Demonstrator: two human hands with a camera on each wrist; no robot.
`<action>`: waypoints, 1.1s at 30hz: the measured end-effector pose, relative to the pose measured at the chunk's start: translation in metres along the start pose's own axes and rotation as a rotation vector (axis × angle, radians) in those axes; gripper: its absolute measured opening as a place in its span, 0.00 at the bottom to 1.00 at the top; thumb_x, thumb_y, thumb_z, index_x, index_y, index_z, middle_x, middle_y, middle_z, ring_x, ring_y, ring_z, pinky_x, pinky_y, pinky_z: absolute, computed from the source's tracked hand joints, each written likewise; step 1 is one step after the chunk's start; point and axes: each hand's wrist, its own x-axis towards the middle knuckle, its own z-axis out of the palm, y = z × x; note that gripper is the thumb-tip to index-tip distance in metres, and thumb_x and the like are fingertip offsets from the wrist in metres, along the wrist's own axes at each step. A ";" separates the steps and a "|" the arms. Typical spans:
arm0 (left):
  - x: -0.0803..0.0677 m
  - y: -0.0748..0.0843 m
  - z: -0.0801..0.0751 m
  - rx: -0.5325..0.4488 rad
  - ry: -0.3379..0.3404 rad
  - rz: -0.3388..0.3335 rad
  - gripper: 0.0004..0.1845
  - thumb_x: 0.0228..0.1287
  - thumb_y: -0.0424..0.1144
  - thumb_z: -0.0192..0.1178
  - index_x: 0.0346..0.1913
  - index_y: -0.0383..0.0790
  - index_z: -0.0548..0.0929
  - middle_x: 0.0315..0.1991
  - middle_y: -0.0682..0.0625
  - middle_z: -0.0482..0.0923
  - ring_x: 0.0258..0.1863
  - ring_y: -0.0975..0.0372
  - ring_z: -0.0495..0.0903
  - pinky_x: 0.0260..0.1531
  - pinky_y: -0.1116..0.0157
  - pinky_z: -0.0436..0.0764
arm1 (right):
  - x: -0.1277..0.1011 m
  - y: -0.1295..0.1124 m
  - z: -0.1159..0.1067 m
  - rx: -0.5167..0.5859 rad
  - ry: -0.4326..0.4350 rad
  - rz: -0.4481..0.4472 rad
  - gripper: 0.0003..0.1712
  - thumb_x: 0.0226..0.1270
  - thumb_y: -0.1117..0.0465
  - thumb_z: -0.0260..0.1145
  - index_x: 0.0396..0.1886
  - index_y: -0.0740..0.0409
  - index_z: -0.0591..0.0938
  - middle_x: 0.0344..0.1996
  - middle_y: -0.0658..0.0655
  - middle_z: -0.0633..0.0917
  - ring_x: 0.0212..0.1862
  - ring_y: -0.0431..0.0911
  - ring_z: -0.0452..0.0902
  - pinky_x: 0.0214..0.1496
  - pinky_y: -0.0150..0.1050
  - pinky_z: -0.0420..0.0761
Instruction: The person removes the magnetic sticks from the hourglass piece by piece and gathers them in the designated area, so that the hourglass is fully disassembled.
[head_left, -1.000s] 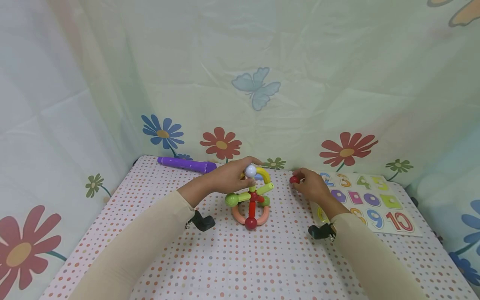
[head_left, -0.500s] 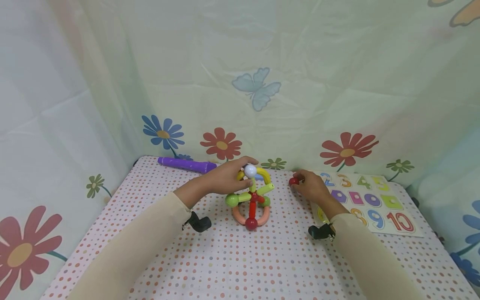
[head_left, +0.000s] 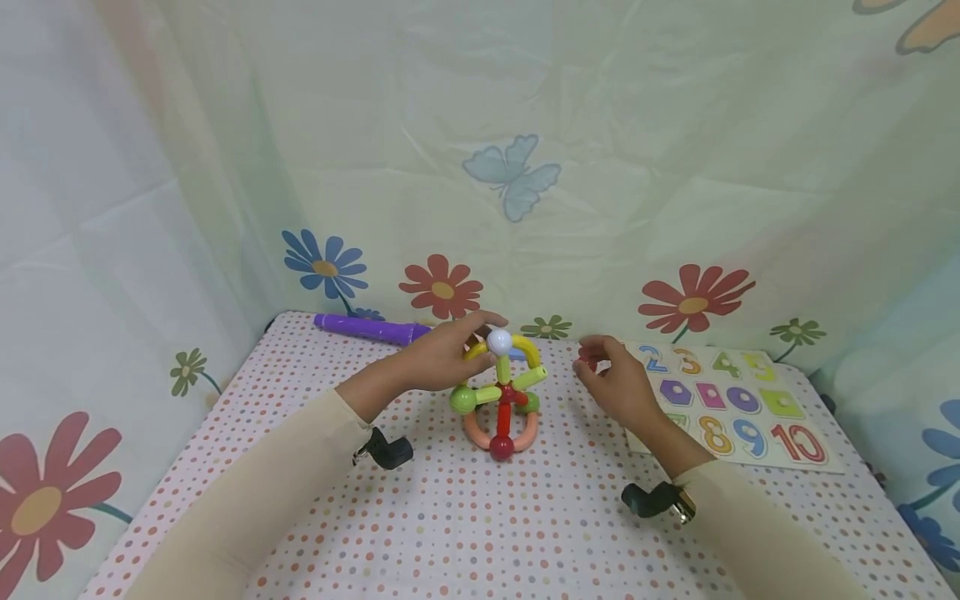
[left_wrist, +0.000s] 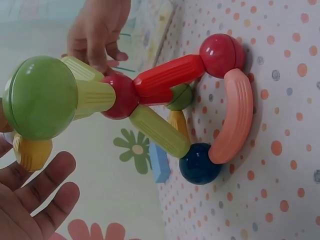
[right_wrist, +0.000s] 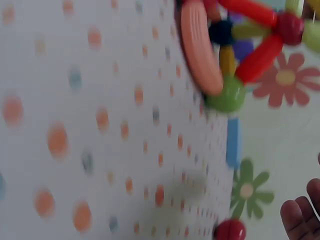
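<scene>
A magnetic ball-and-rod construction (head_left: 504, 421) stands on the table, with a salmon curved rod (left_wrist: 235, 117) at its base and a white ball (head_left: 499, 342) on top. My left hand (head_left: 442, 354) is around the top, thumb and forefinger spread beside the white ball; its other fingers are loose near a yellow rod (left_wrist: 32, 152) in the left wrist view. A loose red ball (right_wrist: 230, 231) lies to the right, partly hidden behind fingers in the head view. Over it hovers my right hand (head_left: 618, 383), its fingers relaxed and apart from the ball in the right wrist view.
A purple tube-shaped thing (head_left: 371, 329) lies at the back left. Behind the construction is a blue block (right_wrist: 233, 142). At the right lies a number puzzle board (head_left: 757, 400). A flowered curtain (head_left: 600, 167) closes off the back and sides of the dotted table (head_left: 450, 533).
My right hand has loosened from the red ball, and its wrist has shifted down and right. The left hand has drawn slightly left from the white ball. The construction stays in place.
</scene>
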 end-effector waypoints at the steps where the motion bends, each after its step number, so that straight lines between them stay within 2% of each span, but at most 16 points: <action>1: 0.000 0.000 0.000 -0.002 0.006 0.007 0.29 0.75 0.39 0.62 0.74 0.46 0.66 0.60 0.49 0.78 0.57 0.57 0.78 0.52 0.60 0.81 | -0.004 -0.005 0.002 0.015 0.018 -0.016 0.21 0.75 0.62 0.66 0.62 0.64 0.75 0.49 0.61 0.83 0.51 0.54 0.78 0.51 0.49 0.79; 4: -0.002 0.001 0.000 -0.007 0.020 0.016 0.28 0.76 0.38 0.61 0.74 0.46 0.67 0.60 0.49 0.78 0.56 0.57 0.79 0.50 0.61 0.82 | -0.019 -0.020 0.009 0.083 0.049 -0.038 0.20 0.75 0.63 0.66 0.62 0.63 0.75 0.48 0.58 0.83 0.50 0.50 0.79 0.47 0.40 0.79; 8: -0.003 0.002 0.001 -0.015 0.040 0.008 0.26 0.76 0.38 0.60 0.73 0.49 0.69 0.59 0.50 0.79 0.52 0.59 0.80 0.48 0.63 0.82 | -0.037 -0.036 0.019 0.204 0.035 -0.016 0.23 0.75 0.63 0.66 0.65 0.60 0.71 0.50 0.56 0.84 0.51 0.47 0.79 0.42 0.33 0.78; 13: -0.004 0.002 0.001 -0.032 0.054 0.001 0.24 0.77 0.39 0.60 0.71 0.52 0.71 0.59 0.50 0.80 0.49 0.60 0.81 0.45 0.63 0.83 | -0.050 -0.046 0.034 0.321 -0.001 0.007 0.28 0.73 0.66 0.67 0.68 0.57 0.66 0.53 0.58 0.83 0.53 0.49 0.79 0.39 0.33 0.83; 20: -0.006 0.005 0.002 -0.036 0.057 -0.017 0.25 0.76 0.40 0.61 0.72 0.53 0.71 0.59 0.49 0.81 0.52 0.58 0.82 0.47 0.60 0.84 | -0.055 -0.055 0.051 0.367 0.027 0.038 0.32 0.71 0.66 0.69 0.68 0.55 0.63 0.51 0.58 0.85 0.53 0.50 0.81 0.37 0.35 0.84; 22: -0.006 0.005 0.003 -0.032 0.061 -0.025 0.25 0.76 0.40 0.61 0.72 0.53 0.71 0.58 0.48 0.81 0.52 0.58 0.82 0.48 0.59 0.84 | -0.054 -0.057 0.055 0.381 0.038 0.037 0.33 0.71 0.65 0.70 0.68 0.56 0.62 0.50 0.58 0.86 0.49 0.51 0.82 0.35 0.35 0.83; 25: -0.006 0.005 0.003 -0.030 0.065 -0.028 0.25 0.75 0.40 0.61 0.71 0.54 0.71 0.58 0.48 0.81 0.52 0.57 0.82 0.50 0.58 0.83 | -0.054 -0.059 0.060 0.406 0.050 0.046 0.34 0.70 0.65 0.71 0.67 0.55 0.61 0.48 0.57 0.86 0.36 0.55 0.83 0.29 0.36 0.82; 29: -0.006 0.005 0.005 -0.025 0.068 -0.020 0.25 0.75 0.39 0.62 0.71 0.54 0.71 0.58 0.48 0.81 0.53 0.56 0.82 0.51 0.57 0.83 | -0.054 -0.061 0.065 0.413 0.073 0.061 0.34 0.70 0.65 0.71 0.66 0.52 0.61 0.46 0.57 0.87 0.20 0.55 0.76 0.22 0.35 0.78; 33: -0.005 0.003 0.006 -0.018 0.070 -0.020 0.25 0.75 0.39 0.62 0.71 0.54 0.71 0.58 0.48 0.81 0.54 0.56 0.82 0.52 0.58 0.83 | -0.053 -0.064 0.069 0.399 0.087 0.085 0.36 0.69 0.64 0.72 0.66 0.51 0.59 0.45 0.57 0.87 0.16 0.53 0.74 0.19 0.35 0.77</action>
